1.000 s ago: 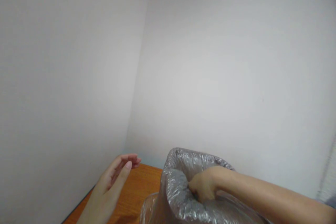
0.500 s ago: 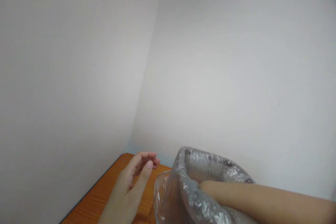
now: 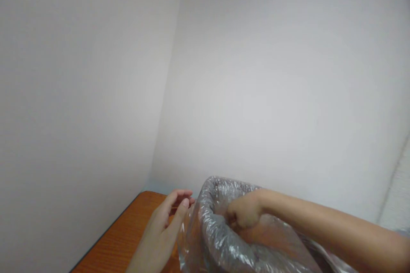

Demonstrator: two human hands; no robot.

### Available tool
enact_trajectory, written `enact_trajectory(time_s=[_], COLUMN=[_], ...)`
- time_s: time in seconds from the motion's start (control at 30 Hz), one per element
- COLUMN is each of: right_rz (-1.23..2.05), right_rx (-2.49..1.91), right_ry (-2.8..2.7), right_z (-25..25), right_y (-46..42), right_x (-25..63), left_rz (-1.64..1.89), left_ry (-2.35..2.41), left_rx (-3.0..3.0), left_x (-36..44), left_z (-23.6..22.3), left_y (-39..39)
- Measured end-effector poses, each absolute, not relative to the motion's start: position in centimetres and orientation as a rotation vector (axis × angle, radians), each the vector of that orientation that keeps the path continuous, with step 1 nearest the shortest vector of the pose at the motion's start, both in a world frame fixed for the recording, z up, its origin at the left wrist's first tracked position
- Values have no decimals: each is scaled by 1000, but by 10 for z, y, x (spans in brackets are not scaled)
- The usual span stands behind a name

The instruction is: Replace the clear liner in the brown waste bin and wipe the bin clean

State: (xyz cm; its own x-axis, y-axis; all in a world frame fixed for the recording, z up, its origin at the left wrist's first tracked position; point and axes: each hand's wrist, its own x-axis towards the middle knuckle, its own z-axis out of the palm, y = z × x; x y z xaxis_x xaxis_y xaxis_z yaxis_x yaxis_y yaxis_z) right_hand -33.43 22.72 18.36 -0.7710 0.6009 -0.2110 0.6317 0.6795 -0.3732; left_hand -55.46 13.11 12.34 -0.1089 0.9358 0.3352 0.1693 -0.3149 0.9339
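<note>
A clear plastic bag [image 3: 224, 239] lines what looks like a bin and folds outward over its rim, hanging loosely down the outside. My right hand [image 3: 245, 211] is inside the opening, fingers curled into a fist; anything they hold is hidden. To the left of the lined bin is my left hand [image 3: 163, 226], its fingers bent and apart from the thumb, with nothing visible between them. Its fingertips are close to the loose plastic; whether they touch it I cannot tell.
The bin stands over a brown wooden tabletop [image 3: 121, 230] in a corner. A pale wall [image 3: 80, 106] rises on the left and another white wall [image 3: 272, 94] behind. At the right edge is a whitish textured surface [image 3: 399, 196].
My right hand has risen from deep in the lined bin, so its fist now shows. The bin appears slightly further left, nearer my left hand, and the view has shifted a little.
</note>
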Motion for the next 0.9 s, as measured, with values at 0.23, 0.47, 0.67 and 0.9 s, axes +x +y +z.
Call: enact_trajectory(time_s=[0.23,0.47,0.67,0.9], right_rz=[-215,-1101,-1717,-1121], right_rx=[1933,2142,2153,2643], right_ry=[3041,2880,2908,3026], right_z=[217,140,142,115], right_y=[198,179,132,78], right_x=[-232,-184,-201,-185], left_rz=[1454,1436,1496,1104], left_ry=[1295,1364,1395,1234], left_rx=[1641,1694,1625,1814], left_x=[-547,-531,-523,-542], left_z=[120,127,141,152], left_y=[141,130,107,60])
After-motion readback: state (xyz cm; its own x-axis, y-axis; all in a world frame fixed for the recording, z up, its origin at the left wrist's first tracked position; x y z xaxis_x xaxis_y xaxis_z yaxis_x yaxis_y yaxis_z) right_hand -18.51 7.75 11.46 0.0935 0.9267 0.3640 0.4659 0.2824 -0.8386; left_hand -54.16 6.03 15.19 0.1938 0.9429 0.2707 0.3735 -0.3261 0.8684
